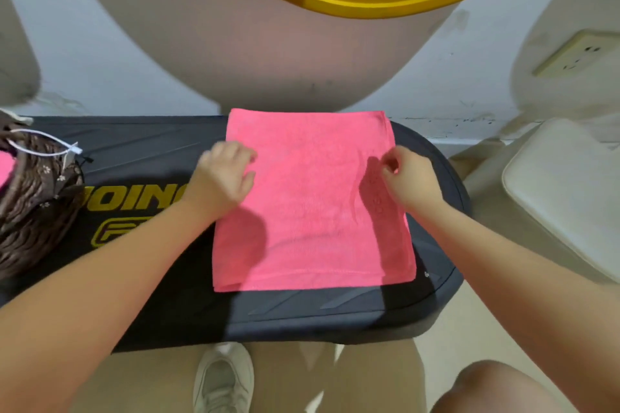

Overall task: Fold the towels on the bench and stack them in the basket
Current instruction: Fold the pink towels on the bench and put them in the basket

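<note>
Two grips on pink towel [312, 204] | left hand [225, 174] flat | right hand [411, 178] pinching

Folded pink terry towel [312, 201] flat on black padded bench [151, 151]. My left hand [224, 174] on towel's left edge; my right hand [411, 178] pinching right edge. Brown wicker basket [33, 208] far left.

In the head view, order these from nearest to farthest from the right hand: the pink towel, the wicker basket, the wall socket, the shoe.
From the right hand:
1. Pink towel, under the hand, on the bench.
2. Wall socket, up right, and shoe, down left on the floor: too close to call.
3. Wicker basket, far left on the bench.
</note>
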A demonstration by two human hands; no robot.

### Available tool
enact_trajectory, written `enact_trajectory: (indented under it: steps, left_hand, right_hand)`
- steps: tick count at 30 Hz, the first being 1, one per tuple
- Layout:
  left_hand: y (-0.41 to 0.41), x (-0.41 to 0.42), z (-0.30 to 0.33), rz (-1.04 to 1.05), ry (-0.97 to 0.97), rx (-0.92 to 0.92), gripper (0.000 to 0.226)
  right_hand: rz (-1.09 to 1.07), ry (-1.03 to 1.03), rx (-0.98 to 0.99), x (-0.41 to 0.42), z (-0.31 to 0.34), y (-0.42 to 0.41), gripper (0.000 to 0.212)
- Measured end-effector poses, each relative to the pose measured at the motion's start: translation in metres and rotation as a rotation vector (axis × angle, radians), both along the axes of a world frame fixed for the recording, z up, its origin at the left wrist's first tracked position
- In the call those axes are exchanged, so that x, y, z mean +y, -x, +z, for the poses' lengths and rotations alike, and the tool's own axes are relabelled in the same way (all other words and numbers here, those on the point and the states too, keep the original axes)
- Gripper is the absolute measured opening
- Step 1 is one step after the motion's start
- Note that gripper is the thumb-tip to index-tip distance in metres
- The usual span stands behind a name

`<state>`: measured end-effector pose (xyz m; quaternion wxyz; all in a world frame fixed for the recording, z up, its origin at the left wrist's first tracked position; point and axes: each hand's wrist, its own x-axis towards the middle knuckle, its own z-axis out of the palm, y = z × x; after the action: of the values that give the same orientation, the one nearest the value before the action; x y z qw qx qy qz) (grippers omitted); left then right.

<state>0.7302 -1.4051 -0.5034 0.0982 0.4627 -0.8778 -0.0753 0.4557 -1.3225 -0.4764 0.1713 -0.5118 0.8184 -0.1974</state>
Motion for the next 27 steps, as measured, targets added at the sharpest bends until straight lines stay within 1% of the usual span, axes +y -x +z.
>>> enact_trajectory:
  steps: [2,3,4,6,7,9,12,15,17,18,20,21,24,26,27]
  left_hand:
    - [-0.001,0.033,0.0,-0.106,0.003,-0.08,0.027]
    - [-0.001,0.049,-0.001,-0.166,-0.022,-0.123,0.025]
    - [-0.001,0.064,-0.001,-0.216,-0.048,-0.168,0.026]
    - [-0.006,0.088,0.005,-0.294,-0.063,-0.262,0.037]
    - [-0.01,0.099,0.008,-0.32,-0.067,-0.298,0.043]
    - [-0.017,0.112,0.011,-0.335,-0.055,-0.314,0.043]
    - [-0.028,0.125,0.011,-0.249,-0.097,-0.337,0.044]
    - [-0.041,0.128,0.016,-0.065,-0.194,-0.265,0.039]
    - [-0.044,0.131,0.021,0.065,-0.216,-0.216,0.036]
    - [-0.045,0.132,0.022,0.093,-0.223,-0.247,0.033]
    - [-0.044,0.136,0.024,0.12,-0.264,-0.274,0.029]
    - [-0.044,0.139,0.024,0.134,-0.275,-0.254,0.028]
    - [-0.048,0.143,0.02,0.148,-0.285,-0.191,0.028]
    - [-0.052,0.143,0.018,0.087,-0.232,-0.126,0.025]
    - [-0.054,0.142,0.016,0.024,-0.196,-0.131,0.026]
  right_hand:
    - [0.017,-0.125,0.008,0.022,0.0,-0.002,0.019]
    - [0.041,-0.188,0.025,0.033,0.0,-0.004,0.019]
    - [0.052,-0.234,0.035,0.044,0.001,-0.005,0.019]
    - [0.019,-0.291,0.022,0.061,0.005,-0.007,0.02]
    - [-0.016,-0.332,0.007,0.07,0.007,-0.008,0.025]
    - [-0.084,-0.397,-0.041,0.084,0.007,-0.008,0.036]
    - [-0.133,-0.429,-0.143,0.099,0.005,-0.009,0.034]
    - [-0.17,-0.412,-0.219,0.106,0.005,-0.018,0.033]
    - [-0.154,-0.375,-0.17,0.11,0.004,-0.024,0.03]
    - [-0.134,-0.356,-0.133,0.111,0.003,-0.025,0.028]
    - [-0.098,-0.335,-0.098,0.113,0.0,-0.026,0.022]
    - [-0.091,-0.325,-0.11,0.113,-0.002,-0.025,0.018]
    - [-0.111,-0.279,-0.213,0.116,-0.002,-0.015,0.005]
    - [-0.084,-0.267,-0.221,0.119,0.0,-0.008,0.004]
    - [-0.056,-0.273,-0.204,0.121,0.0,-0.005,0.005]
